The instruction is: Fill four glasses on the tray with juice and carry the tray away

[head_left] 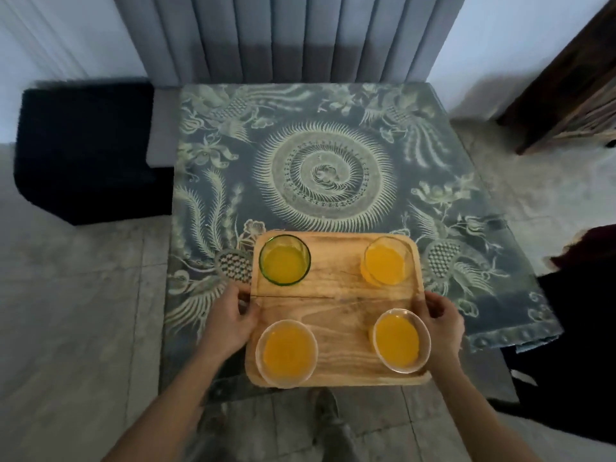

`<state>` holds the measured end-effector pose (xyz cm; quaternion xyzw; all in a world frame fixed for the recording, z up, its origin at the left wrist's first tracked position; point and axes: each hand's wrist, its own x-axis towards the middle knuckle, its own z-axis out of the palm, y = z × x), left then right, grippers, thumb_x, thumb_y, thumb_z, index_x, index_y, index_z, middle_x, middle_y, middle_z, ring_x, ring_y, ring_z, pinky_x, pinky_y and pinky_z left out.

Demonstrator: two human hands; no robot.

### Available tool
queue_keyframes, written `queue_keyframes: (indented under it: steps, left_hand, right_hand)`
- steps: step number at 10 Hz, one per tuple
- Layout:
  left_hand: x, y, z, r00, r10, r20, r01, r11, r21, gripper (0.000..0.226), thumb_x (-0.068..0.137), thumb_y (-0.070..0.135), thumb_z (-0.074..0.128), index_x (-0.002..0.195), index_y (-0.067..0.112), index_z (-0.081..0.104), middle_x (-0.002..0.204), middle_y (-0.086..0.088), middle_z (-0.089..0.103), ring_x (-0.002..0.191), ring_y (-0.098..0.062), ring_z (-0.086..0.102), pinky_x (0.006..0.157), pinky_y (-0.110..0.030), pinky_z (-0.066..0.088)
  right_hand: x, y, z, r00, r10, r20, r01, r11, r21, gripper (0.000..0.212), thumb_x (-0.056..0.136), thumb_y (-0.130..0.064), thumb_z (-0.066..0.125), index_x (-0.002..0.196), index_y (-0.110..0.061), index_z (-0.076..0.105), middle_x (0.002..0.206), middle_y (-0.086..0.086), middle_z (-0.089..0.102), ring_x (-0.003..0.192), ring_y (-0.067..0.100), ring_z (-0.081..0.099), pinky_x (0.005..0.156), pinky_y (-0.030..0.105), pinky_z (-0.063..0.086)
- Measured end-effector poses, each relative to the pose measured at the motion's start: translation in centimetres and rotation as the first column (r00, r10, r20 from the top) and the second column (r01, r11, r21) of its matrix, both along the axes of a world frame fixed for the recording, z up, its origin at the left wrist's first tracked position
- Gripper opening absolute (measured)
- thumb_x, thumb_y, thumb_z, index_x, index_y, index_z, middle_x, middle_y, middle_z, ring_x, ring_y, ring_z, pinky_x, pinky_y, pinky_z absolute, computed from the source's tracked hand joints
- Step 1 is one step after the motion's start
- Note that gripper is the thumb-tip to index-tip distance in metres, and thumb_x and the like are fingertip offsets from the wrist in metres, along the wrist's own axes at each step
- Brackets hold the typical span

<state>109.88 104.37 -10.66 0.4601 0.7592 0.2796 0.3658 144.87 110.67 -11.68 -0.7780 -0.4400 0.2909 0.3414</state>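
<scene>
With the left hand (pixel 230 320) and right hand (pixel 443 323) clamped on the tray (pixel 336 315) edges, any tilt could slop juice from the four full glasses (pixel 285 260).

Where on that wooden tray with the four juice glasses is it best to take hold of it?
Grip the wooden tray at its two short side edges, midway along, one hand from each side, as the left hand and right hand do here. A filled glass sits at each corner, so a mid-edge hold likely balances the load and keeps fingers off the glasses.
</scene>
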Motion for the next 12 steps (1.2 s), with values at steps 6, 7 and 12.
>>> queue_keyframes:
  steps: [6,7,12]
  left_hand:
    - [8.0,4.8,-5.7,0.977,0.147,-0.157,-0.161,0.984,-0.076,0.018,0.094,0.02,0.069,0.107,0.015,0.058,0.099,0.003,0.063,0.089,-0.014,0.06,0.073,-0.025,0.043]
    - [8.0,5.0,-6.1,0.974,0.149,-0.17,-0.165,0.983,-0.082,0.017,0.094,0.019,0.069,0.107,0.013,0.058,0.1,-0.001,0.065,0.091,-0.016,0.061,0.075,-0.028,0.044]
    - [6.7,4.5,-1.8,0.927,0.06,-0.37,-0.074,0.997,-0.024,0.026,0.097,0.03,0.063,0.116,0.014,0.065,0.107,-0.003,0.067,0.101,-0.025,0.065,0.077,-0.034,0.048]
  right_hand:
    - [5.7,9.4,-7.0,0.979,0.197,0.05,-0.196,0.98,-0.022,0.019,0.095,-0.024,0.067,0.106,-0.009,0.07,0.092,0.002,0.065,0.084,0.018,0.06,0.072,0.029,0.041]
    - [6.1,9.6,-7.4,0.973,0.218,0.078,-0.218,0.976,-0.014,0.017,0.095,-0.022,0.068,0.105,-0.009,0.071,0.092,0.001,0.064,0.085,0.019,0.06,0.075,0.03,0.042]
    - [7.6,10.4,-1.7,0.879,0.435,0.194,-0.423,0.9,-0.102,0.031,0.095,-0.017,0.065,0.125,-0.01,0.066,0.118,0.01,0.071,0.097,0.021,0.067,0.086,0.033,0.051]
